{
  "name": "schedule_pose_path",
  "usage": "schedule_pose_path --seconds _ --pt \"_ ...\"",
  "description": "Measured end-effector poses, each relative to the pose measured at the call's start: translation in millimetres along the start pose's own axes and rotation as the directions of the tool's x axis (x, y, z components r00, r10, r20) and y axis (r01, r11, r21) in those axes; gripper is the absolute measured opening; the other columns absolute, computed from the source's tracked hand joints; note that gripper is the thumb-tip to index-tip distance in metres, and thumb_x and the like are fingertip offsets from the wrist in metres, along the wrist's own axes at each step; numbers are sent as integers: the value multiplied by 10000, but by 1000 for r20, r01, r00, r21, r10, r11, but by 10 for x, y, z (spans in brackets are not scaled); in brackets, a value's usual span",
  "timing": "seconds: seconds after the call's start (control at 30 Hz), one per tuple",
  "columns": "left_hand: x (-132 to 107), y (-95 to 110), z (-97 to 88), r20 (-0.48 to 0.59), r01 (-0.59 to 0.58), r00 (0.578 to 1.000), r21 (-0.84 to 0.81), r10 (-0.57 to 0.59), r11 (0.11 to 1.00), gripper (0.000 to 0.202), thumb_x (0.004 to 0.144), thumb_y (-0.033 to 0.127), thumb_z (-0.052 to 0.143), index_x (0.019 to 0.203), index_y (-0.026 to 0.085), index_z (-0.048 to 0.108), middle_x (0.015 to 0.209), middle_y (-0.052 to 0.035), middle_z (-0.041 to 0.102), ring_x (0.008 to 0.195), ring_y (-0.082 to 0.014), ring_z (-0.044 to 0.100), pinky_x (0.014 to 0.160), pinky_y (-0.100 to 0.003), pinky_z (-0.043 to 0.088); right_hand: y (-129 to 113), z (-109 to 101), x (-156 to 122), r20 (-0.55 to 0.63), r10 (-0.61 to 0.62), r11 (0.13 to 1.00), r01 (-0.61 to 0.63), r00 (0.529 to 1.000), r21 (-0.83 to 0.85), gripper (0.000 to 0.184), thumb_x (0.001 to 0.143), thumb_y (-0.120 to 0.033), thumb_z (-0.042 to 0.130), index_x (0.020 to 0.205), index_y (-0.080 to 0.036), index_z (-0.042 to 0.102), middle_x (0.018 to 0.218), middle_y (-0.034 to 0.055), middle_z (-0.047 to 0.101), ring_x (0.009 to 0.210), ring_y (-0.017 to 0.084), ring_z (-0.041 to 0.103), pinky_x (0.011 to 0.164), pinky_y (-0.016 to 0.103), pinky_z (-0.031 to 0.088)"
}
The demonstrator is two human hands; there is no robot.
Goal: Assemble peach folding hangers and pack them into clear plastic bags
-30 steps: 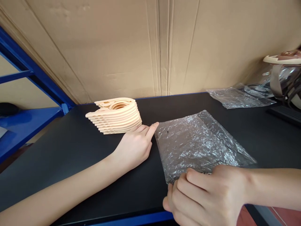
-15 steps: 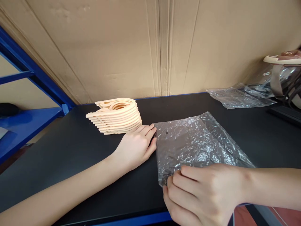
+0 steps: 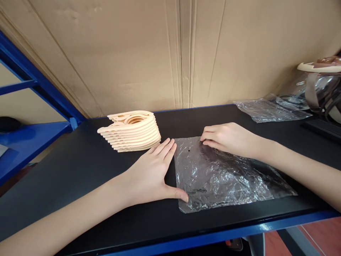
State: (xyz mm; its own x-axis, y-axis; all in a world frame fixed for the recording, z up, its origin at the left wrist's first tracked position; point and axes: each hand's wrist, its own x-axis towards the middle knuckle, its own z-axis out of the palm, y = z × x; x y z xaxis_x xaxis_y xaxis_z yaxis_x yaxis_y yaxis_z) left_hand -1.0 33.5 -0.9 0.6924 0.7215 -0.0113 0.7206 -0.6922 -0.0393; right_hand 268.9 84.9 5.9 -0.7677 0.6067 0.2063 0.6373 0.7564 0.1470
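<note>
A clear plastic bag lies flat and wrinkled on the black tabletop in front of me. My left hand is spread along its left edge, fingertips by the far left corner and thumb on the near left corner. At the bag's far edge, my right hand has its fingers bent and pressed together on the film; the fingertips are partly hidden. Just beyond my left fingers stands a neat stack of cream, loop-shaped flat pieces, with a curved opening showing on top.
Another clear plastic bag lies at the back right, near dark cables and a cream-and-brown object. Cardboard lines the back. A blue metal frame rises at the left, and a blue rail edges the table's front.
My right hand has gone from the bag's near edge to its far edge. My left hand has spread, its thumb moving down to the near corner. The bag's right side has shifted nearer.
</note>
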Motion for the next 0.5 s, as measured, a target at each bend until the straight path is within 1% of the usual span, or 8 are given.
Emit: schedule_pose_path --seconds 0.07,0.13,0.23,0.3,0.37,0.4,0.5 --pt "0 -18 5 44 -8 999 -41 9 999 1283 650 907 425 1484 -41 200 1538 -278 135 1438 -402 146 1132 -537 276 80 31 8 30 30 997 -32 999 63 234 982 -275 447 974 -193 667 949 22 659 782 149 635 599 272 405" --pt "10 -44 30 40 -57 997 -85 61 995 1255 680 876 450 1509 -3 113 1558 -254 80 1452 -379 86 1142 -523 261 112 39 14 44 49 992 -54 998 110 235 977 -287 454 982 -199 672 988 22 654 796 152 638 618 280 422" --pt "29 -83 75 -44 -159 987 -131 155 979 1255 703 819 525 1522 73 -65 1577 -222 -11 1460 -357 13 1146 -525 249 121 39 20 53 59 986 -67 997 155 232 967 -299 466 988 -200 675 1011 29 644 790 151 631 637 290 439" --pt "35 -97 86 -96 -178 982 -143 165 974 1297 682 809 564 1510 111 -151 1575 -218 -71 1457 -364 -29 1147 -546 233 124 45 19 49 61 984 -68 997 167 244 966 -310 462 997 -195 675 1013 38 639 790 153 628 643 294 446" --pt "34 -102 80 -101 -180 981 -151 166 972 1297 682 803 572 1508 130 -167 1573 -218 -82 1456 -368 -38 1148 -557 220 129 54 15 43 58 983 -64 997 170 257 968 -316 454 1006 -191 675 1014 48 632 789 154 626 645 296 448" --pt "33 -103 73 -90 -187 981 -156 175 970 1271 698 796 566 1514 131 -149 1576 -217 -58 1458 -364 -20 1152 -553 218 132 58 12 40 58 983 -64 998 170 260 968 -317 453 1009 -192 677 1016 50 627 782 151 624 644 295 448" --pt "36 -103 51 -14 -199 980 -154 200 968 1117 785 749 516 1533 104 -4 1580 -204 78 1465 -334 81 1164 -530 213 133 64 5 31 70 985 -74 997 158 248 958 -312 472 1011 -198 686 1014 51 602 746 136 607 629 285 444"
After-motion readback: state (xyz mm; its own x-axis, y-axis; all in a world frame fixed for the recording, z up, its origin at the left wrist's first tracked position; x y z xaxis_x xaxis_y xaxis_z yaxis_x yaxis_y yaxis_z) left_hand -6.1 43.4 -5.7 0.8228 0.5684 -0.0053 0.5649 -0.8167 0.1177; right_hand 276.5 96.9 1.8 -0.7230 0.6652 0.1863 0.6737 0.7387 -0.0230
